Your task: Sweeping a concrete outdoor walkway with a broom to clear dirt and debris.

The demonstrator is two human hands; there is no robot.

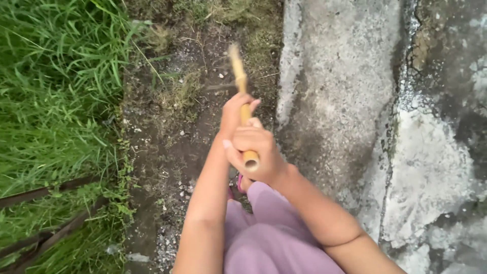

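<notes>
I see a yellow wooden handle [244, 109] gripped in both hands: my right hand [255, 152] is closed round its butt end, my left hand [234, 112] closed just ahead of it. The blurred far end points away over a bare dirt strip [172, 137]. Left of the hands lies tall grass [56, 91]; right of them, cracked grey concrete [345, 86].

Counts on my feed

I count two hands, left hand [234, 112] and right hand [253, 152], one wooden handle [242, 86] (blurred), two rusty rails [45, 213].
</notes>
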